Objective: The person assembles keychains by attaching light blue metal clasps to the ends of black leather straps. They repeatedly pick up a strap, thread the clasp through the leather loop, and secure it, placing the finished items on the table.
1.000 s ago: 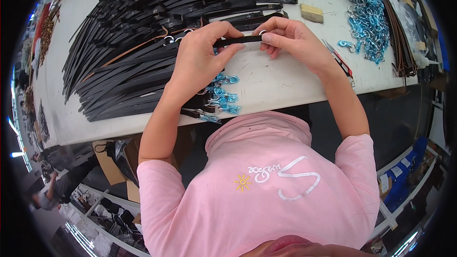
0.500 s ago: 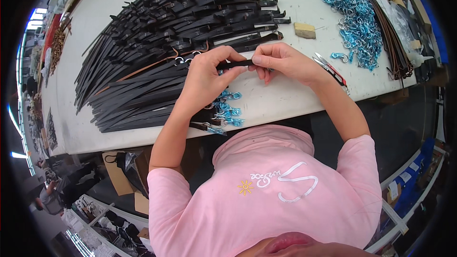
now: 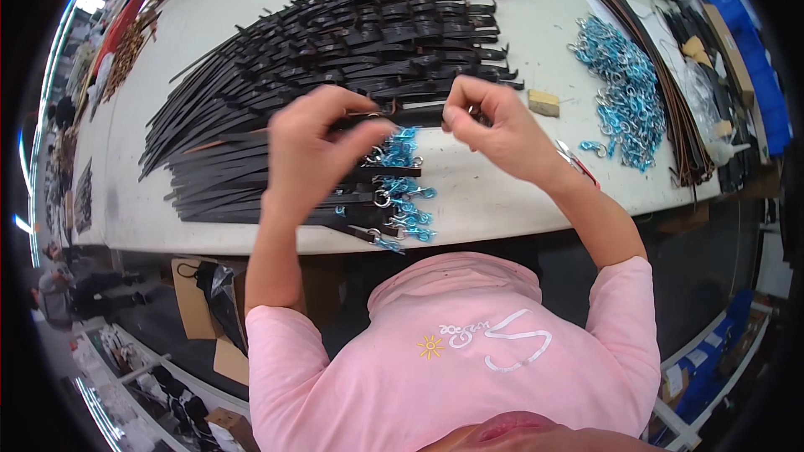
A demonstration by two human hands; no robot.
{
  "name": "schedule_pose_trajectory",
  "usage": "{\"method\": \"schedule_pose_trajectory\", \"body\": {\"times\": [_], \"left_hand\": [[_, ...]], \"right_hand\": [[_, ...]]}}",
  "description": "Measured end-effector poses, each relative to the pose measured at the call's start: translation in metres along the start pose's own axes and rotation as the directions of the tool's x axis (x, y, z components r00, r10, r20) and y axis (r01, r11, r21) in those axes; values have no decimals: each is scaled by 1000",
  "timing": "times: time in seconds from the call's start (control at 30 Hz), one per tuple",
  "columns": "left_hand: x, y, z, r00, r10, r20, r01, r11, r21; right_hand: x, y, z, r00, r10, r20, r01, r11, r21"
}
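Observation:
My left hand (image 3: 311, 144) is over the near bundle of flat black straps (image 3: 226, 192), its thumb and fingers apart, with nothing visible between them. Just below it lies one strap end (image 3: 402, 172), pointing right across the bundle. Metal swivel snap hooks (image 3: 412, 216) with blue wrapping are at the right ends of these straps. To the right, my right hand (image 3: 501, 127) is raised over the table with curled fingers. A small dark, shiny bit shows inside that hand; its kind is hidden.
Behind my hands spreads a large pile of black straps (image 3: 368, 29) with loops. At right are a yellowish block (image 3: 543, 103), red-handled snips (image 3: 578, 163), a heap of blue-wrapped hooks (image 3: 624, 88) and long brown straps (image 3: 680, 138). The table's near edge runs before my body.
My hands have come apart from the black strap they pinched together. The left has moved left with its fingers spread. The right has stayed curled. The view has shifted slightly.

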State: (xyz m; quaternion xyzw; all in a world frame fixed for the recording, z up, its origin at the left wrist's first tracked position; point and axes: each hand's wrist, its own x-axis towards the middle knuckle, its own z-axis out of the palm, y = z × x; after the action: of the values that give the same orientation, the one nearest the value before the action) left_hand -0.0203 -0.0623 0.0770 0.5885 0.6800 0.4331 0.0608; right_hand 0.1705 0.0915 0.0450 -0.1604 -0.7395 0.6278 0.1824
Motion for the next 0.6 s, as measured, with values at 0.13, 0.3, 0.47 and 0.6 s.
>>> {"method": "schedule_pose_trajectory", "body": {"times": [0.13,0.3,0.47,0.6], "left_hand": [[-17,-35,-92,926,-11,-378,150,929,340],[-76,-123,-88,983,-13,-183,122,791,599],[-99,-161,-75,943,-165,-289,276,875,398],[-99,-162,-72,938,-176,-299,280,893,353]], "right_hand": [[36,-27,12,991,-12,134,9,1000,22],[52,31,62,985,57,165,7,932,-363],[56,43,57,965,196,176,-159,966,-203],[49,46,55,951,256,175,-231,962,-148]]}}
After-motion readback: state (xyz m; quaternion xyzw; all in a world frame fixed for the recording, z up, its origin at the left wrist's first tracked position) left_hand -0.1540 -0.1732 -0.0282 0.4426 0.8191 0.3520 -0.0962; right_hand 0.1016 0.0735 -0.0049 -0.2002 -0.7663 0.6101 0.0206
